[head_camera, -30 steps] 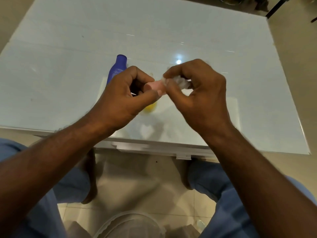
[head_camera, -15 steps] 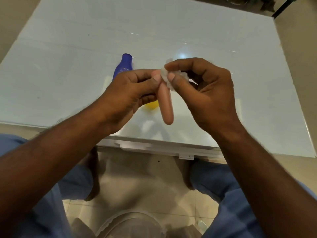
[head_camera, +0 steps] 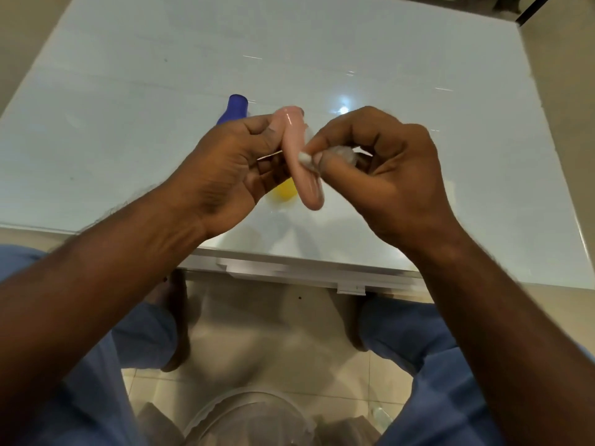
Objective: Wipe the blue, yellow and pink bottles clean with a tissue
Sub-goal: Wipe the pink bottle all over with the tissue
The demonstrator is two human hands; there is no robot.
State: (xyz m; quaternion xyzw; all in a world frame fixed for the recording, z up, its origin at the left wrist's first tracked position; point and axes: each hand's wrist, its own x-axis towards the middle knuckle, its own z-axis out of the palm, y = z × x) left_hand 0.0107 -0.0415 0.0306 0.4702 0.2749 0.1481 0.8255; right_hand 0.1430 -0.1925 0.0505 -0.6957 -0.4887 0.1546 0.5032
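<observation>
My left hand [head_camera: 225, 169] grips a slim pink bottle [head_camera: 299, 162] by its upper part, above the near edge of the table. The bottle hangs tilted, one end pointing down toward me. My right hand [head_camera: 380, 175] pinches a crumpled white tissue [head_camera: 335, 154] and presses it against the middle of the pink bottle. A blue bottle [head_camera: 235, 107] lies on the table behind my left hand, mostly hidden. A yellow bottle [head_camera: 285, 189] shows only as a small patch under my left hand.
The white glossy table [head_camera: 128, 91] spreads wide on both sides, with its near edge [head_camera: 306, 275] just below my hands. Below it are my knees in blue trousers [head_camera: 434, 349], a beige tiled floor and a clear plastic container [head_camera: 251, 416] on the floor.
The pink bottle has been turned from lying crosswise to hanging end-down. My right hand with the tissue has slid from the bottle's top end down to its middle.
</observation>
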